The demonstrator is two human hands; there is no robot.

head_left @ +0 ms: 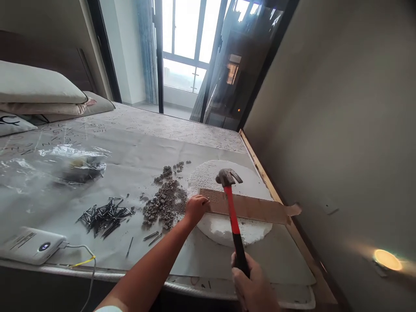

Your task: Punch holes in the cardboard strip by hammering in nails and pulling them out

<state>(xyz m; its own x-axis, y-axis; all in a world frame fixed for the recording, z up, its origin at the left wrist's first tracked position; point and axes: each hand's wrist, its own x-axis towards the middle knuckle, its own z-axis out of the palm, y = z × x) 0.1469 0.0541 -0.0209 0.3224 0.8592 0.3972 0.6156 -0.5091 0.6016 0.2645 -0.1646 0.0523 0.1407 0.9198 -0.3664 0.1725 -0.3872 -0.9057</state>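
My right hand (251, 281) is wrapped round the black grip of a claw hammer (231, 208) with a red shaft. The hammer's metal head is raised in front of a brown board (247, 207). At the board's left end, my left hand (196, 207) is closed in a pinch on a nail (208, 199), of which only a small part shows. Rows of small dark holes or dots mark the board near these fingers. Beneath the board lies a round white foam slab (224, 232). Left of it are grey rubble (162, 201) and a pile of dark nails (105, 215).
A few loose nails (152, 237) lie near the rubble. A clear plastic bag (81, 167) with dark contents is farther left. A white power bank (32, 245) with a cable sits at the front left edge. A wooden rail (260, 167) runs along the right wall.
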